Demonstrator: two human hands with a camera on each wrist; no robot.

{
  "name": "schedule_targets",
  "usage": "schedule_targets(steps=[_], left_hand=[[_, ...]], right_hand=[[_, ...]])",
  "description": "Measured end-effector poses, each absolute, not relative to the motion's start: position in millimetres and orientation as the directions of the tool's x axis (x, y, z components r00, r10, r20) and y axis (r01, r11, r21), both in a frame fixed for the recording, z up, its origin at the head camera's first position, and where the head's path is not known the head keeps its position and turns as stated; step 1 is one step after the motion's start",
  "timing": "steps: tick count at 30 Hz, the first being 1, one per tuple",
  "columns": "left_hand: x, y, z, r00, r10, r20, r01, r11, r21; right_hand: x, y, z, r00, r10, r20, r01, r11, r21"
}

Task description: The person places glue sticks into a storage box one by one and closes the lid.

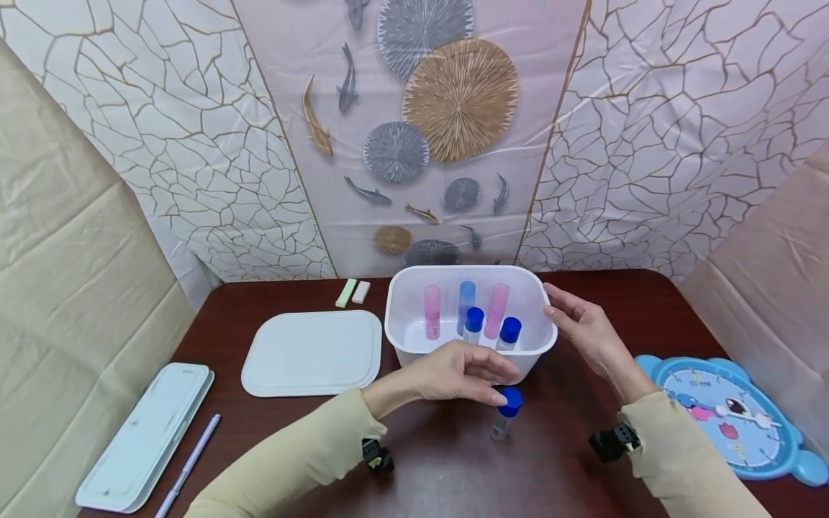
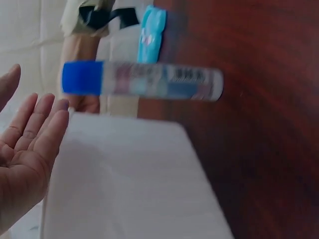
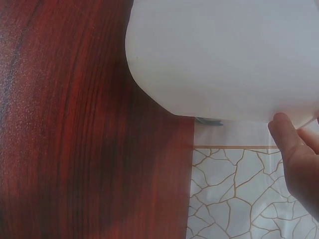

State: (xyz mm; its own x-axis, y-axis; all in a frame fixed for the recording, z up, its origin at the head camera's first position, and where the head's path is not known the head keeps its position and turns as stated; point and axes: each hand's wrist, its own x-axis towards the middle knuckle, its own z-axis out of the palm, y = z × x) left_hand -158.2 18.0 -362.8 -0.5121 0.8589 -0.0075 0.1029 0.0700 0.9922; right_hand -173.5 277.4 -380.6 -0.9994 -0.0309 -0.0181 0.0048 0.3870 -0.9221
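A clear glue stick with a blue cap (image 1: 501,424) stands upright on the table in front of a white plastic bin (image 1: 414,350). My left hand (image 1: 453,370) hovers right behind its cap, fingers spread. In the left wrist view, a gap shows between the fingers (image 2: 47,132) and the glue stick (image 2: 144,81). Two pink tubes, a light-blue tube (image 1: 466,298) and two more blue-capped glue sticks (image 1: 509,331) stand inside the bin. With extended fingers, my right hand (image 1: 586,327) touches the bin's right rim; its thumb lies against the outer wall in the right wrist view.
Left of the bin lies a white lid-like board (image 1: 314,354), with two small erasers (image 1: 353,292) behind it. A pale case (image 1: 145,435) and a lilac pen (image 1: 189,464) are at the far left. A blue cartoon clock (image 1: 725,417) lies beyond my right forearm.
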Motion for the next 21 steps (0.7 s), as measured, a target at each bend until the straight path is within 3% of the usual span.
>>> schedule_targets(steps=[16, 21], left_hand=[[-145.0, 36.4, -383.3, -0.546, 0.838, -0.007, 0.152, 0.107, 0.983], [-148.8, 28.9, -362.5, -0.505, 0.863, 0.003, 0.179, 0.101, 0.979]], right_hand=[[-173.6, 278.0, -380.5, -0.999, -0.035, -0.018, 0.003, 0.395, -0.918], [-173.5, 277.6, -380.0, -0.999, -0.038, -0.018, 0.001, 0.388, -0.921]])
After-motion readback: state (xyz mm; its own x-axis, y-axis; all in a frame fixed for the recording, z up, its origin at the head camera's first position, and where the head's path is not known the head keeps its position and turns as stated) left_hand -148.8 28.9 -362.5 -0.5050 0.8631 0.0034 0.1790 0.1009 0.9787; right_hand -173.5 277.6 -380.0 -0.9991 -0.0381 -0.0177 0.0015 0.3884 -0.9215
